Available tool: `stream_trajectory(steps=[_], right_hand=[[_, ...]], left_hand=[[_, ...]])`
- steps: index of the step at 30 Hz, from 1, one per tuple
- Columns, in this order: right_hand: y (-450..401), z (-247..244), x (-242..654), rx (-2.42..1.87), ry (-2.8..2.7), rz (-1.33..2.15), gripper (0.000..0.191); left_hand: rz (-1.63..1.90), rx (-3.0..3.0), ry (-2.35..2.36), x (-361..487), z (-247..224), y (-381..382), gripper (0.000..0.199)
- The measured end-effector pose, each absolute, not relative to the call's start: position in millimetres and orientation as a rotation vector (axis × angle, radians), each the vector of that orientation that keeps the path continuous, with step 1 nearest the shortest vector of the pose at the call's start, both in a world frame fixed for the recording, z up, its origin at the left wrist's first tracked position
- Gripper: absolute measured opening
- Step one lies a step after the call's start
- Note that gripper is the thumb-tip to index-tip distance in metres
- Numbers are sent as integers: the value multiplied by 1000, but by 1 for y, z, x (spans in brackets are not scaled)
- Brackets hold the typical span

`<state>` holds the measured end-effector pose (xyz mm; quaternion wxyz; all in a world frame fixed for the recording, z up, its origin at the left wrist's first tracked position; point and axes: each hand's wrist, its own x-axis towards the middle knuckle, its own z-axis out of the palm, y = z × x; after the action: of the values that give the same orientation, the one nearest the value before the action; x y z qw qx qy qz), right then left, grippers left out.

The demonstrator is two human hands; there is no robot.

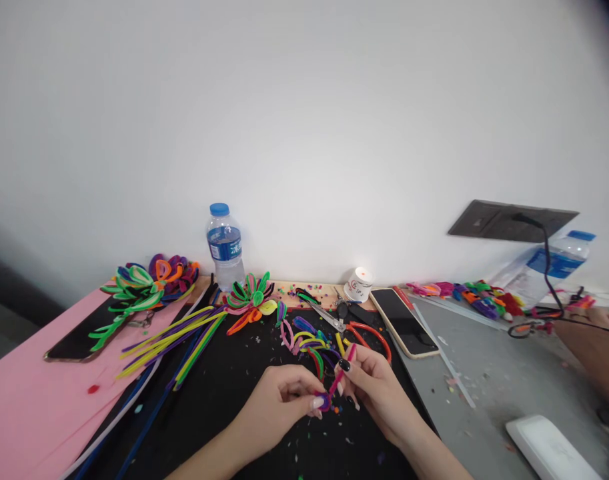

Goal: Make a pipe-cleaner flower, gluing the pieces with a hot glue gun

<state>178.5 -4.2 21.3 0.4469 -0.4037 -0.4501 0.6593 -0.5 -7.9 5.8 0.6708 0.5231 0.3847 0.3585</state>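
At the lower middle, over the black mat, my left hand pinches a small purple and pink coil between thumb and fingers. A pink pipe cleaner rises from the coil to my right hand, whose thumb and fingers are closed on it. Just beyond my hands lie several bent, coloured pipe-cleaner loops. Scissors with red handles rest behind my right hand.
Straight pipe cleaners and pipe-cleaner flowers lie left. A bottle, paper cup and phone stand or lie behind. Another phone is far left. Another person's hand and a white object are right.
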Motion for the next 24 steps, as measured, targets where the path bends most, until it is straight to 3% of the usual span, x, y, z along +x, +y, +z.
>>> stream_trajectory(steps=[18, 24], right_hand=[[-3, 12, 182, -997, -1299, 1647, 12], [-4, 15, 180, -976, -1322, 1653, 19]], left_hand=[[684, 701, 708, -3, 11, -8, 15], [641, 685, 683, -3, 9, -10, 14]])
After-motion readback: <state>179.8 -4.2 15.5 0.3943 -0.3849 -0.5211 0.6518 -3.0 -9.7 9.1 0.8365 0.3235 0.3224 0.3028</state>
